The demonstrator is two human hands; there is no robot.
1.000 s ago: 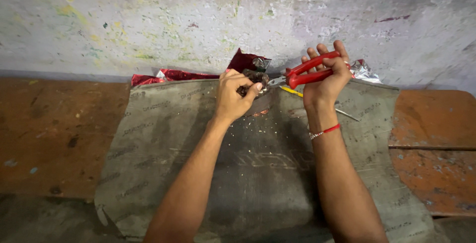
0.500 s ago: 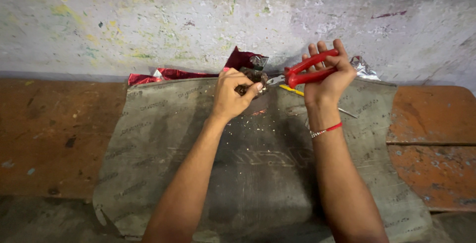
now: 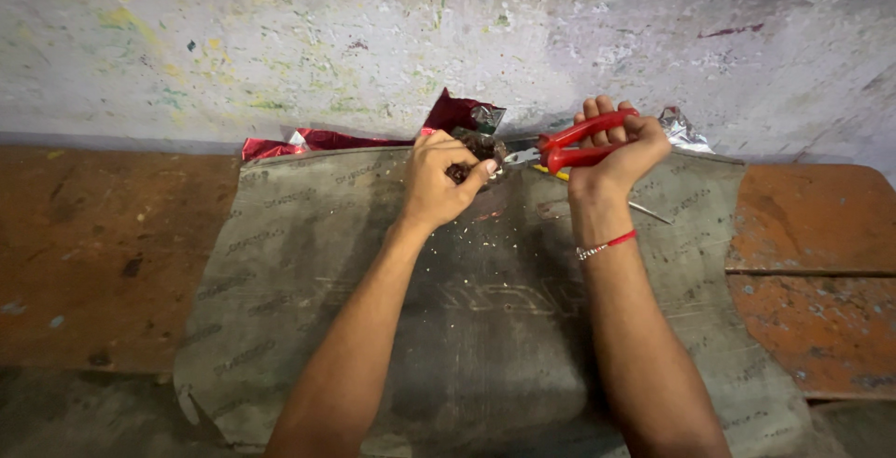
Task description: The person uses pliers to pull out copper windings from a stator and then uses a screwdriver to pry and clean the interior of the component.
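My right hand (image 3: 618, 152) grips red-handled shears (image 3: 577, 145), handles squeezed close together, the blades pointing left. My left hand (image 3: 441, 178) pinches a small dark brown lump (image 3: 478, 148) right at the blade tips. Both hands work over a grey woven sack (image 3: 373, 281) spread on the floor, near its far edge by the wall. A red thread and a bead bracelet (image 3: 607, 243) circle my right wrist. Fine pale crumbs (image 3: 471, 229) lie on the sack below my left hand.
Red foil wrappers (image 3: 317, 140) and a silver foil scrap (image 3: 683, 129) lie along the stained wall (image 3: 373, 38). A thin metal rod (image 3: 649, 212) rests on the sack right of my wrist. Reddish-brown floor slabs (image 3: 821, 271) flank the sack.
The shear handles have closed from spread apart to nearly together, and my right fingers have curled round them. My left hand stays at the blade tips.
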